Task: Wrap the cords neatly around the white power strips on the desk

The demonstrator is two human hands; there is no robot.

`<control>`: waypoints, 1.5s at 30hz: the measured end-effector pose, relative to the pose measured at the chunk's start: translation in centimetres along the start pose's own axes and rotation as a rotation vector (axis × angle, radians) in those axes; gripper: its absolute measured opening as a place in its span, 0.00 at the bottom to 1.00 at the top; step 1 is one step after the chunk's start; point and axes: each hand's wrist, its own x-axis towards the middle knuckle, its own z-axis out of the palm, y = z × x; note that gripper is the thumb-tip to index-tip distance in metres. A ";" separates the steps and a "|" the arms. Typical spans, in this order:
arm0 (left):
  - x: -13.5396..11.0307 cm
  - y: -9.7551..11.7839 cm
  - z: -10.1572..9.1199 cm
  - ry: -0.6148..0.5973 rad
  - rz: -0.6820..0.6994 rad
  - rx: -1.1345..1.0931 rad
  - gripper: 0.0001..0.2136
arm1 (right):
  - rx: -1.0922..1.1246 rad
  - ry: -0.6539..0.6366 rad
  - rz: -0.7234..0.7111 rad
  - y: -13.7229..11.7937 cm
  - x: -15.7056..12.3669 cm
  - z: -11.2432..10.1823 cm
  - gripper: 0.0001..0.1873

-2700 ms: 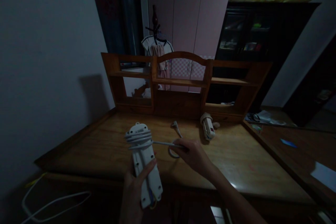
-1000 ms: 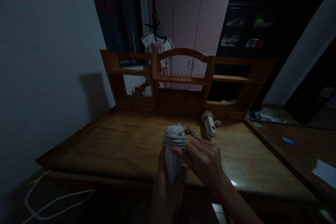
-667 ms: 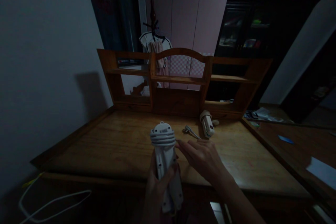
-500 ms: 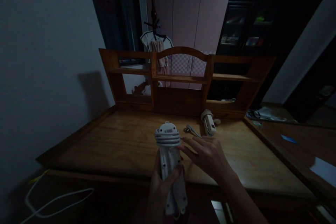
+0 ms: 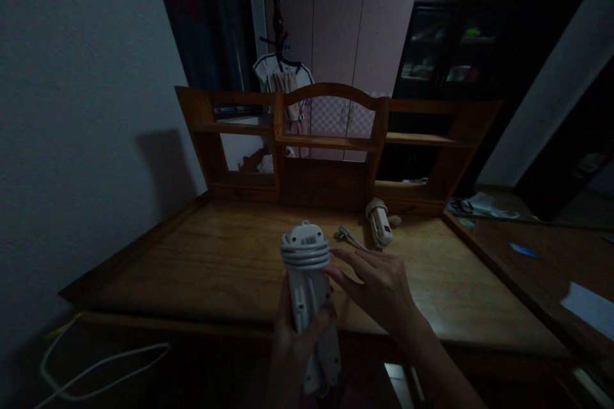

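My left hand point(image 5: 297, 345) grips a white power strip point(image 5: 307, 287) upright over the front edge of the wooden desk point(image 5: 225, 268). Its white cord point(image 5: 306, 257) is wound in several turns around the strip's upper end. My right hand point(image 5: 378, 287) hovers just right of the coil, fingers stretched out toward it and holding nothing. The cord's plug end point(image 5: 349, 238) lies on the desk just beyond my right fingertips.
A second white power strip point(image 5: 378, 223) with wrapped cord lies near the wooden shelf unit point(image 5: 330, 140) at the desk's back. A loose white cable point(image 5: 96, 364) lies on the floor at lower left. Papers point(image 5: 480, 204) sit on the side desk to the right.
The right hand wound the remaining cord around the strip, then let go and opened its fingers. The strip moved from left toward the centre and turned upright.
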 end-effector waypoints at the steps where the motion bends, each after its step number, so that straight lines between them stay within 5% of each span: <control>1: 0.1 0.1 0.0 0.015 0.004 0.000 0.38 | -0.005 -0.024 0.015 0.2 -0.1 0.1 0.14; 9: 1.7 0.7 -1.2 0.137 0.013 -0.017 0.29 | -0.081 -0.311 0.006 -1.0 -0.6 -0.2 0.09; 19: 3.9 -1.7 -2.9 0.082 0.141 0.172 0.27 | -0.063 -0.250 0.003 -0.9 -0.6 -1.8 0.06; 30: 2.8 -0.2 -2.5 0.163 0.146 0.128 0.36 | 0.038 -0.130 0.169 0.4 -2.2 -2.1 0.13; 36: 3.9 -1.8 -2.3 0.194 0.263 0.408 0.36 | 0.057 -0.055 0.092 -0.8 -2.6 -2.8 0.09; 41: 2.0 -1.5 -1.0 0.219 0.285 0.603 0.34 | 0.030 -0.187 -0.109 -4.0 -2.3 -3.3 0.14; 45: 0.4 -0.7 -0.5 0.092 0.503 0.888 0.29 | 0.032 -0.296 -0.138 -4.8 -2.0 -3.7 0.11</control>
